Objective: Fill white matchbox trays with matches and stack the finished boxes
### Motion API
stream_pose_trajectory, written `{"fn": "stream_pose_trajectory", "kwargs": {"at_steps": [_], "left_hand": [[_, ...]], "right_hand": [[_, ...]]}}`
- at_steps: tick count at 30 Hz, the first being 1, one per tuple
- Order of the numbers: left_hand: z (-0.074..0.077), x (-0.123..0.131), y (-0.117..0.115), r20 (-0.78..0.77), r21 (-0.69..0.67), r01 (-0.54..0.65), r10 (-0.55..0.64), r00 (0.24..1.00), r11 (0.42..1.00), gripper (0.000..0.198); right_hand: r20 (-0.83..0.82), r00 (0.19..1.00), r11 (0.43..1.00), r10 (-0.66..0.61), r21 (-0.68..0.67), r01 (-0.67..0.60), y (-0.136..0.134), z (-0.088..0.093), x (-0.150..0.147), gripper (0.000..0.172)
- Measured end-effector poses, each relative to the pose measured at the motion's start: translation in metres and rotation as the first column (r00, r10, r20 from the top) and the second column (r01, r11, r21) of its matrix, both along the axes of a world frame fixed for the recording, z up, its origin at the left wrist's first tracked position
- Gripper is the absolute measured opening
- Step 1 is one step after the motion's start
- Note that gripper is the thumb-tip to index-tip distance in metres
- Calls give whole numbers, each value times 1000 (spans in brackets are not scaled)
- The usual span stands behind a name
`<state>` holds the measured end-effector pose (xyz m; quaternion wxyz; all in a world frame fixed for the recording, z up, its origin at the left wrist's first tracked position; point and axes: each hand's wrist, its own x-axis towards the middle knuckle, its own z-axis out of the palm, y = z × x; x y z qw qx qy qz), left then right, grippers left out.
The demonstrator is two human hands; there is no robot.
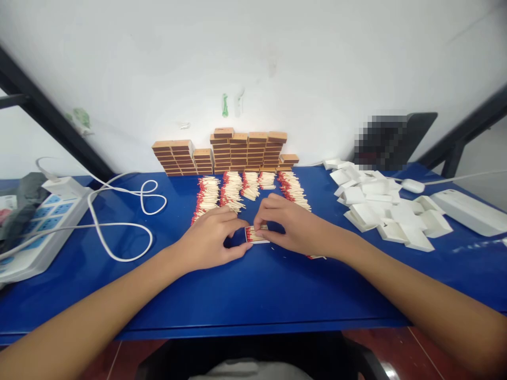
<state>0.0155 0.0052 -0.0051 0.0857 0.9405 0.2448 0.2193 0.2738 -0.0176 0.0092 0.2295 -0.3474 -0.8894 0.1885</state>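
Observation:
A small white matchbox tray holding red-tipped matches lies on the blue table between my hands. My left hand has thumb and index finger at the tray's left end, gripping it. Over the tray, my right hand is closed in a pinch, its fingertips down on the matches; they hide part of the tray's right side. Just beyond my hands, several piles of loose matches lie in rows, heads mostly to the left. A few matches show under my right wrist.
Stacked matchboxes stand against the wall. Empty white trays are heaped at right, beside a white power bank-like block and a dark tilted device. At left are a power strip and looped white cable.

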Motion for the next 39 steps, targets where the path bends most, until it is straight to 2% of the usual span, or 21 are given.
{"fn": "stream_pose_trajectory", "kwargs": {"at_steps": [12,14,16,18,19,20,21,22,25,28,33,36,39], "left_hand": [[0,-1,-1,-11,5,-9,9,1000,1000,29],[-1,-1,-1,-7,13,-9,10,1000,1000,30],[-1,-1,-1,-1,14,-12,12,1000,1000,31],[-2,-1,-1,8,7,-13,13,1000,1000,30],[-2,-2,-1,11,4,-15,15,1000,1000,29],[-3,-2,-1,13,3,-16,16,1000,1000,28],[-3,-2,-1,14,5,-19,19,1000,1000,27],[-4,-2,-1,17,10,-21,20,1000,1000,27],[-5,-2,-1,42,43,-30,28,999,999,25],[-3,-2,-1,83,94,-60,52,995,994,25],[1,-1,0,203,207,-137,94,975,969,26],[0,-1,1,258,223,-192,133,957,956,24],[-1,0,1,308,170,-270,209,928,948,20]], "right_hand": [[-35,998,999,49,7,-49,9,-5,5,15],[-44,999,1000,1,29,0,13,-4,8,13],[-64,990,989,-126,69,130,23,-1,16,15],[-108,930,929,-352,83,361,40,2,31,19],[-143,844,847,-517,55,528,51,3,40,19],[-180,719,732,-671,-10,681,63,5,50,20],[-202,593,618,-780,-101,779,76,6,59,21],[-207,484,522,-850,-208,827,89,6,68,23],[-204,367,412,-907,-266,871,122,6,84,24],[-188,307,354,-933,-318,880,143,1,83,22],[-182,265,319,-947,-447,836,152,-4,72,28],[-205,259,328,-944,-496,804,149,5,73,28],[-268,268,372,-925,-502,781,132,20,77,23]]}}
